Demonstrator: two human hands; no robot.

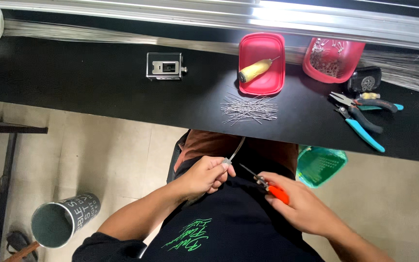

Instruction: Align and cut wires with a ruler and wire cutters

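Note:
My left hand [204, 175] pinches a thin curved metal wire [237, 148] by a small metal piece at its end, held over my lap. My right hand [299, 206] grips orange-handled pliers [268, 187], whose narrow jaws point up-left toward the wire's end, a short gap away. Both hands hang below the near edge of the black workbench [98, 87]. A loose pile of short cut wire pins [249, 108] lies on the bench just above my hands.
On the bench stand a red tray [262, 83] holding a yellow-handled awl [255, 71], a red bowl of small metal parts [332, 59], blue-handled pliers [362, 127], a small metal block device [166, 65] and long wire bundles [98, 35]. A green basket [320, 165] and metal can [63, 221] sit on the floor.

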